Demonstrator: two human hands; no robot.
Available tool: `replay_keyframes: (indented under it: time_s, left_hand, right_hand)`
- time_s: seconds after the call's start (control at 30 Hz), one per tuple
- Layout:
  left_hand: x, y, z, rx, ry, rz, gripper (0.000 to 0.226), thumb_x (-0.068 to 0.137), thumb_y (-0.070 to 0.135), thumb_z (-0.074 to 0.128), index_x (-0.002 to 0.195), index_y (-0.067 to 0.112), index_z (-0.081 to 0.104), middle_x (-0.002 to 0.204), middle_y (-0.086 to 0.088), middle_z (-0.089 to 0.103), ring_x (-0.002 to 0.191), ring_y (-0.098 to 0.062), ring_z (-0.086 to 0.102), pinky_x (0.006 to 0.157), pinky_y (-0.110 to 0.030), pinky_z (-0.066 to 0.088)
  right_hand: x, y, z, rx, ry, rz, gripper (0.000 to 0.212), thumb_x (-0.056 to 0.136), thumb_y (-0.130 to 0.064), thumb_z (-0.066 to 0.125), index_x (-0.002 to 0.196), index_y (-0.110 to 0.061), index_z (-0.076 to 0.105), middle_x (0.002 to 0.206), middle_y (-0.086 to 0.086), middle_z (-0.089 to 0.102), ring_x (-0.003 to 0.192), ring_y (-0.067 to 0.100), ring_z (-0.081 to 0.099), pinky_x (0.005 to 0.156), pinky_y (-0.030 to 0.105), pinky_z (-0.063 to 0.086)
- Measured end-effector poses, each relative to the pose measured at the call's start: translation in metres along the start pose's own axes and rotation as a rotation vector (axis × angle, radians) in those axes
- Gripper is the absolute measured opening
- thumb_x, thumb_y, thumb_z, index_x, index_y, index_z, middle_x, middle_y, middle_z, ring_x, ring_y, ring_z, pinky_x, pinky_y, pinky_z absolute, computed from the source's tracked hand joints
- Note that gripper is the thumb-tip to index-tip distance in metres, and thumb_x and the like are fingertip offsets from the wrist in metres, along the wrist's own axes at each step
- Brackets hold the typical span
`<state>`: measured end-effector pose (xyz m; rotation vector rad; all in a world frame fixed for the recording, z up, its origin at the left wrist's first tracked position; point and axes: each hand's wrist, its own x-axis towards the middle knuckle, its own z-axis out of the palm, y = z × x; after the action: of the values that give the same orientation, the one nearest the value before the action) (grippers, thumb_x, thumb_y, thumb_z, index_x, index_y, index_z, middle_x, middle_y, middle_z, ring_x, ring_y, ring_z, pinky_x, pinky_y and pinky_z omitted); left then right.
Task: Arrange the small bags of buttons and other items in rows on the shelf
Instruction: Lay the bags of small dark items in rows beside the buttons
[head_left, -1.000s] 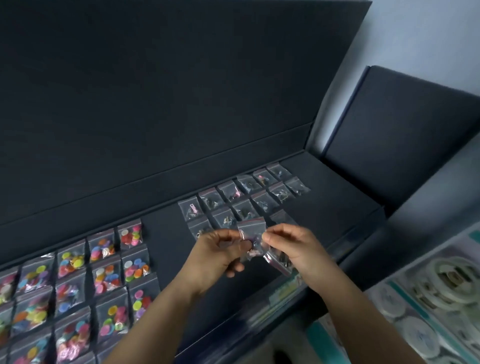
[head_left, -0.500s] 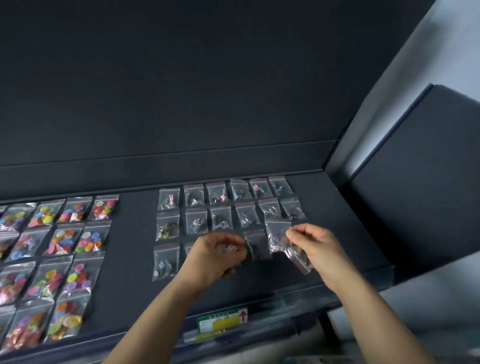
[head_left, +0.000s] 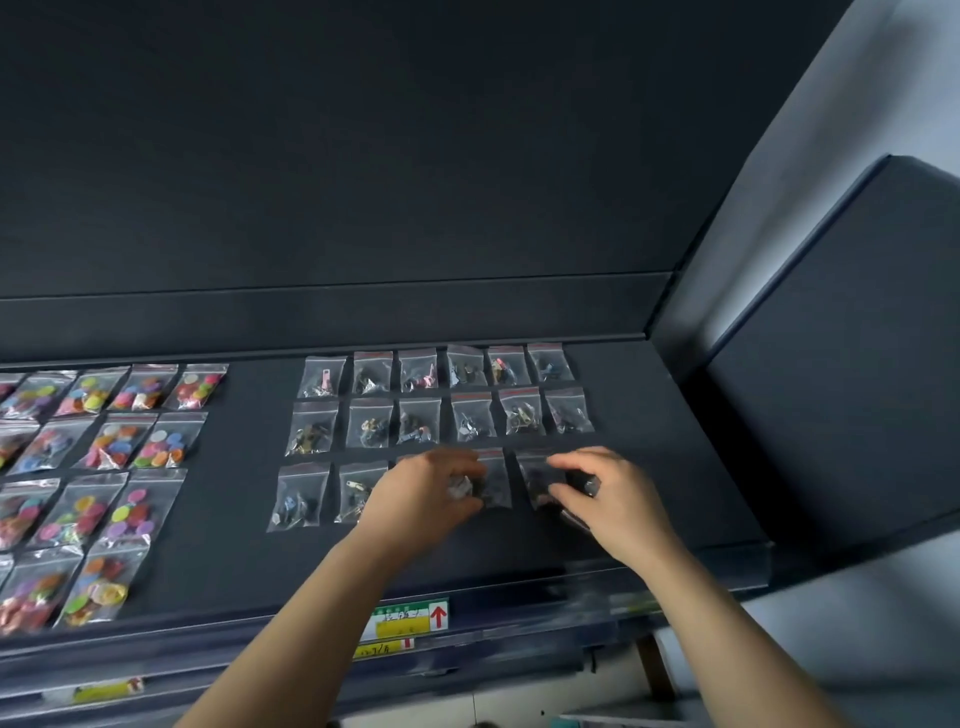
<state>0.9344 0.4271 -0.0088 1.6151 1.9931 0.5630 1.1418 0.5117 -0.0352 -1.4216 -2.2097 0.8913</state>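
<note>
Left hand (head_left: 428, 493) and right hand (head_left: 610, 499) touch small bags (head_left: 496, 475) on shelf (head_left: 675, 467)

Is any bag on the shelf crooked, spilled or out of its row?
Nothing stands out. The button bags and the hardware bags lie flat in rows on the shelf. Bags under the left hand and right hand are blurred.

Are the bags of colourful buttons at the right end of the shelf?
No, the colourful button bags lie at the left end of the shelf; darker-filled bags sit to the right.
</note>
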Motion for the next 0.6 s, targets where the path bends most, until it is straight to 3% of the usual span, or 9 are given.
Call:
replay_keyframes:
  time_s: [0.13,0.4,0.53,0.6]
  left_hand:
    - [0.002,0.001,0.001,0.037,-0.017,-0.015,0.038,0.084,0.028,0.069,0.122,0.030,0.064,0.138,0.017,0.052,0.119,-0.008,0.054,0.096,-0.021,0.041]
    - [0.002,-0.004,0.004,-0.020,0.003,-0.036,0.034,0.084,0.026,0.070,0.117,0.028,0.067,0.134,0.013,0.056,0.118,-0.007,0.054,0.092,-0.015,0.037]
    - [0.003,-0.003,0.001,-0.085,0.024,-0.068,0.033,0.083,0.026,0.071,0.115,0.027,0.068,0.130,0.014,0.058,0.112,-0.006,0.057,0.087,-0.015,0.039]
    - [0.002,0.003,-0.002,-0.202,0.067,-0.099,0.030,0.082,0.024,0.071,0.112,0.026,0.069,0.113,0.009,0.068,0.087,-0.003,0.063,0.077,-0.018,0.047]
  right_hand:
    - [0.005,0.004,0.006,-0.072,-0.104,-0.081,0.031,0.085,-0.026,0.070,0.115,-0.030,0.069,0.125,-0.020,0.059,0.111,0.002,0.056,0.091,0.015,0.040]
    - [0.010,0.001,0.015,-0.084,-0.048,-0.076,0.029,0.085,-0.029,0.070,0.114,-0.029,0.070,0.122,-0.017,0.056,0.104,0.005,0.058,0.088,0.025,0.047]
    - [0.010,0.001,0.013,-0.039,-0.030,-0.086,0.028,0.084,-0.029,0.071,0.113,-0.028,0.071,0.120,-0.017,0.058,0.104,0.002,0.057,0.085,0.013,0.043]
    - [0.007,-0.003,0.005,0.155,0.035,-0.046,0.024,0.086,-0.028,0.069,0.109,-0.026,0.072,0.114,-0.016,0.063,0.099,-0.004,0.059,0.079,0.006,0.042]
